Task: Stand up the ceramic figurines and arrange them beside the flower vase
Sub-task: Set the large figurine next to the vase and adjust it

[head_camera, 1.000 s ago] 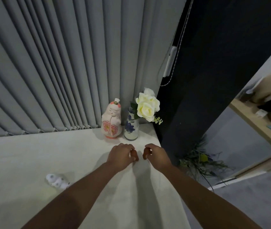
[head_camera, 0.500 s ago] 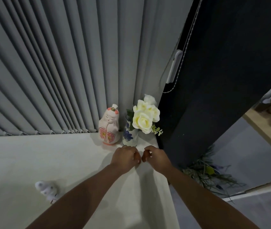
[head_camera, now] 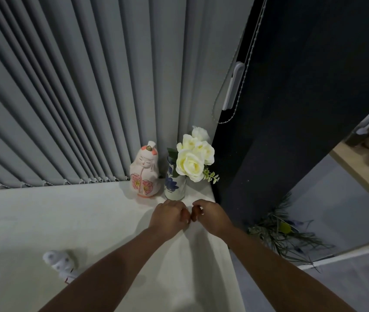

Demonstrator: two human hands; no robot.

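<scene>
A pink and white ceramic doll figurine [head_camera: 144, 171] stands upright at the back of the white table [head_camera: 21, 221], just left of a blue-flowered vase [head_camera: 175, 184] holding cream roses [head_camera: 192, 157]. A white figurine with blue spots [head_camera: 60, 263] lies on its side at the near left, partly hidden by my left forearm. My left hand [head_camera: 168, 216] and my right hand [head_camera: 211, 216] rest side by side just in front of the vase, fingers curled, holding nothing.
Grey vertical blinds [head_camera: 77, 97] hang behind the table. A dark wall panel [head_camera: 291, 109] with a blind cord [head_camera: 235, 86] borders the table's right edge. Beyond that edge, a plant [head_camera: 284, 237] lies on the floor below, and a wooden shelf [head_camera: 363, 176] stands at the right.
Both hands have drifted slightly toward the vase and stay together. The view has tilted, so the lying figurine appears lower left. Nothing was picked up.
</scene>
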